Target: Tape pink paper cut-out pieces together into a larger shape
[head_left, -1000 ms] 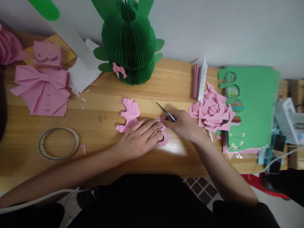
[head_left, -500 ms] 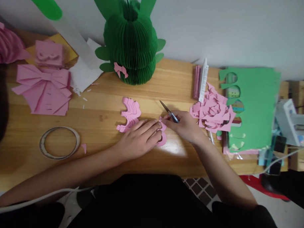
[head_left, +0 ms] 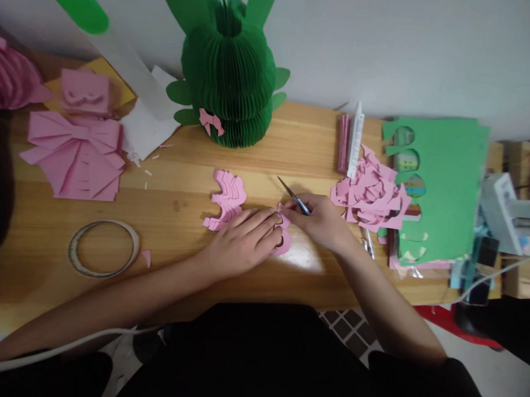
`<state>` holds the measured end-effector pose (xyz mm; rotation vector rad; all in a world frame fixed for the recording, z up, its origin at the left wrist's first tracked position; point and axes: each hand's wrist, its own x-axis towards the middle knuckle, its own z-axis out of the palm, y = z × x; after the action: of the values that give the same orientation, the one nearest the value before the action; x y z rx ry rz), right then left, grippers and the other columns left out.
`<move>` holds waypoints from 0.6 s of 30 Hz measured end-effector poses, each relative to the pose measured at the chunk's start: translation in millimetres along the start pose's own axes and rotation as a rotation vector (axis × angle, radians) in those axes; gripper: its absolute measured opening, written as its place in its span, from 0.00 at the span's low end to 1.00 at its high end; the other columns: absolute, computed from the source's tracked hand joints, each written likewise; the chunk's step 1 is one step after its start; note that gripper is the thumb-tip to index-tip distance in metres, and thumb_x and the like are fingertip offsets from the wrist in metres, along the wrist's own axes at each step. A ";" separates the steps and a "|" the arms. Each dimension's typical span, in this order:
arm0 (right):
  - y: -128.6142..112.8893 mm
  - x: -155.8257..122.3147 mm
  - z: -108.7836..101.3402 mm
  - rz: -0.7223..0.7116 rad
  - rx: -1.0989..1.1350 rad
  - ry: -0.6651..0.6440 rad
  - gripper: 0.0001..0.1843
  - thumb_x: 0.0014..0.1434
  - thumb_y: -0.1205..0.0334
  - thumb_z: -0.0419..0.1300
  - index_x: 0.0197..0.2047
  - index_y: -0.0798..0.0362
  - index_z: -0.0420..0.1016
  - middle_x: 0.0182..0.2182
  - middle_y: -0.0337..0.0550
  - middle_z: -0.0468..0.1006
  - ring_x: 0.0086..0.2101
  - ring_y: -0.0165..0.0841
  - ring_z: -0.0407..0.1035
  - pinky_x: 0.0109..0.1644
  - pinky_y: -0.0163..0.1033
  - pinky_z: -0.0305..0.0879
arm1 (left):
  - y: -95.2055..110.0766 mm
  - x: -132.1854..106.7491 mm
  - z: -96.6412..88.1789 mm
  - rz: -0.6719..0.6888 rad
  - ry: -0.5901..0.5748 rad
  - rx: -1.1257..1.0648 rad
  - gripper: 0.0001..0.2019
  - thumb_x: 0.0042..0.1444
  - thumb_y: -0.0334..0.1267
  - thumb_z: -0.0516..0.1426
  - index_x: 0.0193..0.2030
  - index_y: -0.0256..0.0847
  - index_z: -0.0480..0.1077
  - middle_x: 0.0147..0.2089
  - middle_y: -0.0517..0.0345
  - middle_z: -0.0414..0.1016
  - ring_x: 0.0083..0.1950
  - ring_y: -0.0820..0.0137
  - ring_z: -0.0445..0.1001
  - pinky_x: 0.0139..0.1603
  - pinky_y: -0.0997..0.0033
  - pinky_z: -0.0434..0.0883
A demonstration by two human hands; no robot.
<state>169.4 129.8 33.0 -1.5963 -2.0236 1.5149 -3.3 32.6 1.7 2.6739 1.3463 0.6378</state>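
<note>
My left hand (head_left: 249,238) lies palm down with its fingers stretched out, the tips resting on a curved pink paper cutout (head_left: 283,244) on the table. The thumb of this hand is hidden. In my right hand (head_left: 320,219) a pair of scissors (head_left: 293,195) is tucked, blades together and pointing away to the upper left. The fingertips of that hand also pinch the upper end of the cutout. Just beyond my left fingers sits a fanned stack of scalloped pink paper pieces (head_left: 228,197).
A pleated green paper figure (head_left: 228,75) stands against the wall. Pink paper scraps (head_left: 372,193) and green sheets (head_left: 452,187) lie to the right, beside a white tube (head_left: 356,138). On the left are a tape roll (head_left: 74,255) and a folded pink paper bow (head_left: 81,157).
</note>
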 end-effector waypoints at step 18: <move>-0.7 -0.4 0.9 -0.016 -0.034 0.016 0.04 0.53 0.64 0.61 0.27 0.55 0.76 0.23 0.39 0.76 0.26 0.31 0.68 0.32 0.36 0.60 | -0.6 -0.5 -1.5 0.003 -0.025 -0.007 0.09 0.65 0.36 0.54 0.46 0.36 0.72 0.56 0.48 0.77 0.59 0.58 0.73 0.58 0.59 0.67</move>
<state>168.5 129.0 33.4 -1.5950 -2.0599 1.4651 -4.6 32.4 2.7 2.6703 1.3314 0.6067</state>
